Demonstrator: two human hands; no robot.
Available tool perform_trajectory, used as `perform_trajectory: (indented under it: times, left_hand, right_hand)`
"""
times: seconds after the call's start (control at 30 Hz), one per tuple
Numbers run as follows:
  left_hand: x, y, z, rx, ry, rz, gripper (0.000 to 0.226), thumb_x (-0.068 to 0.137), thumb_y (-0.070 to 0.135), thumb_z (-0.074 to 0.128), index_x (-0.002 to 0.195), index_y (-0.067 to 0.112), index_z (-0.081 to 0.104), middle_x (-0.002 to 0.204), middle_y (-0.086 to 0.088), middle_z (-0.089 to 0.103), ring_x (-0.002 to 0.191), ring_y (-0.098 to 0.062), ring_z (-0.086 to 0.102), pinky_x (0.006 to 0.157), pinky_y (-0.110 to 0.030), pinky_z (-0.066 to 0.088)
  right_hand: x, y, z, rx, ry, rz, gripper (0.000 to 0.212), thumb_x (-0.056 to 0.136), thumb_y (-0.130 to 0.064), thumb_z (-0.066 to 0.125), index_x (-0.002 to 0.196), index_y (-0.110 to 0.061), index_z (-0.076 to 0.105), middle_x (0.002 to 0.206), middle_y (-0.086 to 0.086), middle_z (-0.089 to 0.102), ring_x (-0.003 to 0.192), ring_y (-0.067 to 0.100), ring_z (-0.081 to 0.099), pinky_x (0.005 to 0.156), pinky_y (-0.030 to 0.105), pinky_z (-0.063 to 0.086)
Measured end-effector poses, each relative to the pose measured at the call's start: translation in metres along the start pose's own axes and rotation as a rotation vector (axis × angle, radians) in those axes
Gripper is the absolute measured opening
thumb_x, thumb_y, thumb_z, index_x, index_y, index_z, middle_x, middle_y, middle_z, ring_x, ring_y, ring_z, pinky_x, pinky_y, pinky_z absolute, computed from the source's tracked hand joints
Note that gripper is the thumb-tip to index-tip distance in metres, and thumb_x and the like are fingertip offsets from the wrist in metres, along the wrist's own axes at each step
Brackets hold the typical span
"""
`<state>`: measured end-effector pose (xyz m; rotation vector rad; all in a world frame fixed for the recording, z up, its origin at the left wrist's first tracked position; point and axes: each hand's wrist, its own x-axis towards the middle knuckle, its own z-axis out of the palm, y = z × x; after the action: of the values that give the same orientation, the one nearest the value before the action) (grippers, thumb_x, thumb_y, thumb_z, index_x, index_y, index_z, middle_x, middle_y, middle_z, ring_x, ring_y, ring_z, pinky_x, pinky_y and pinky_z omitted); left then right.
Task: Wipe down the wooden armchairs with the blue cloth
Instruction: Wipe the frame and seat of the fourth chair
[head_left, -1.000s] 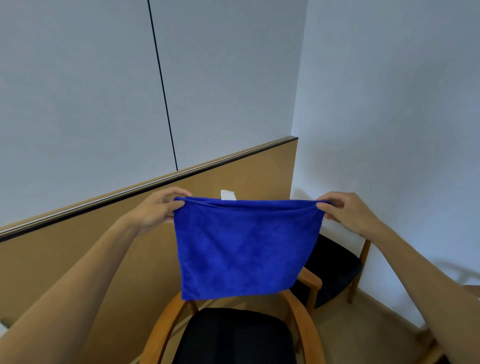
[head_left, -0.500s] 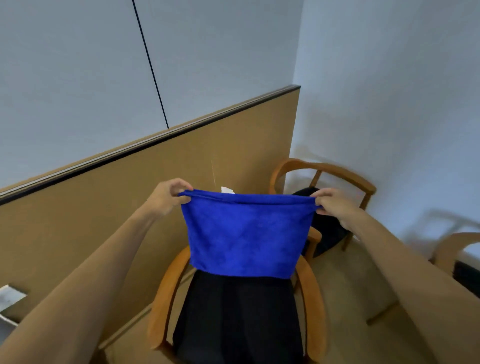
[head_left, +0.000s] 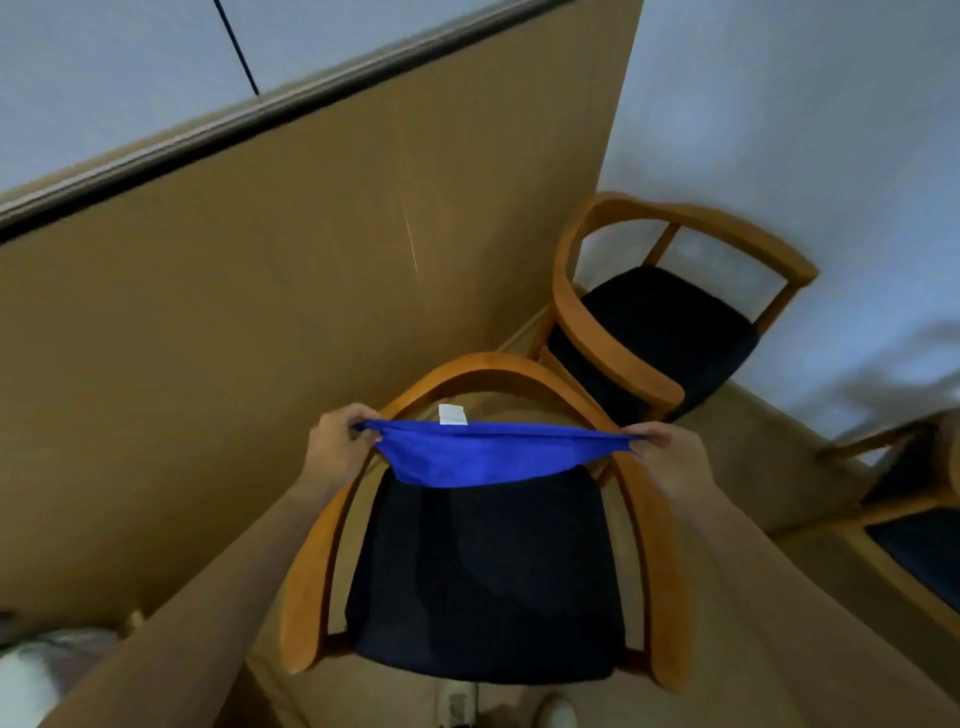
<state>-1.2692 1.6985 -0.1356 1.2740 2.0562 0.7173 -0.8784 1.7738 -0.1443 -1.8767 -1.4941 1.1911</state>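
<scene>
I hold the blue cloth (head_left: 478, 454) stretched between both hands over the back of the nearest wooden armchair (head_left: 311, 561), which has a curved wooden frame and a black seat. My left hand (head_left: 335, 449) pinches the cloth's left corner and my right hand (head_left: 670, 457) pinches the right corner. A white tag sticks up from the cloth's top edge. The cloth hangs short, covering the rear of the seat. A second wooden armchair (head_left: 582, 260) with a black seat stands in the corner behind.
A tan partition panel (head_left: 260, 312) runs along the left, close to the near chair. A white wall (head_left: 831, 130) closes the right side. Part of a third armchair (head_left: 914, 519) shows at the right edge. My shoes appear on the beige floor (head_left: 753, 441) at the bottom.
The view has tilted down and moved closer to the near chair. The cloth, held high and hanging full before, is now lower over the chair's backrest and looks shorter.
</scene>
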Motion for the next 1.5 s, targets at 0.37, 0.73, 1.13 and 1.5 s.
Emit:
perform_trajectory:
  times: [0.37, 0.73, 1.13, 1.5]
  left_hand:
    - [-0.064, -0.179, 0.125, 0.143, -0.534, -0.21, 0.018, 0.093, 0.004, 0.057, 0.092, 0.02, 0.065, 0.09, 0.002, 0.065, 0.083, -0.01, 0.062, 0.071, -0.017, 0.045]
    - [0.066, -0.208, 0.201, 0.187, -0.245, -0.191, 0.018, 0.093, 0.007, 0.055, 0.096, 0.021, 0.065, 0.098, 0.004, 0.062, 0.094, -0.013, 0.057, 0.086, -0.031, 0.044]
    - [0.081, -0.22, 0.276, 0.722, -0.352, 0.373, 0.087, 0.078, 0.025, 0.071, 0.15, 0.022, 0.023, 0.16, -0.003, 0.014, 0.147, -0.023, 0.009, 0.118, -0.041, 0.008]
    - [0.109, -0.139, 0.354, 0.919, -0.544, 0.305, 0.052, 0.075, 0.032, 0.073, 0.117, 0.017, 0.046, 0.1, -0.001, 0.055, 0.097, -0.023, 0.054, 0.1, -0.05, 0.032]
  right_hand:
    - [-0.045, 0.195, 0.096, -0.198, -0.276, 0.397, 0.021, 0.089, -0.005, 0.061, 0.096, -0.023, 0.067, 0.098, 0.0, 0.068, 0.087, 0.015, 0.064, 0.07, 0.025, 0.054]
    - [0.121, 0.226, 0.171, -0.272, -0.047, 0.329, 0.014, 0.089, -0.009, 0.06, 0.099, -0.018, 0.057, 0.098, 0.001, 0.063, 0.086, 0.018, 0.062, 0.074, 0.033, 0.055]
    - [0.116, 0.247, 0.211, -0.416, 0.084, 0.227, 0.101, 0.075, -0.04, 0.083, 0.152, -0.017, 0.022, 0.152, 0.011, 0.031, 0.137, 0.031, 0.037, 0.109, 0.047, 0.04]
    - [-0.012, 0.228, 0.301, 0.615, -0.172, 1.014, 0.028, 0.079, -0.032, 0.082, 0.092, -0.009, 0.072, 0.081, 0.004, 0.076, 0.071, 0.013, 0.074, 0.054, 0.025, 0.057]
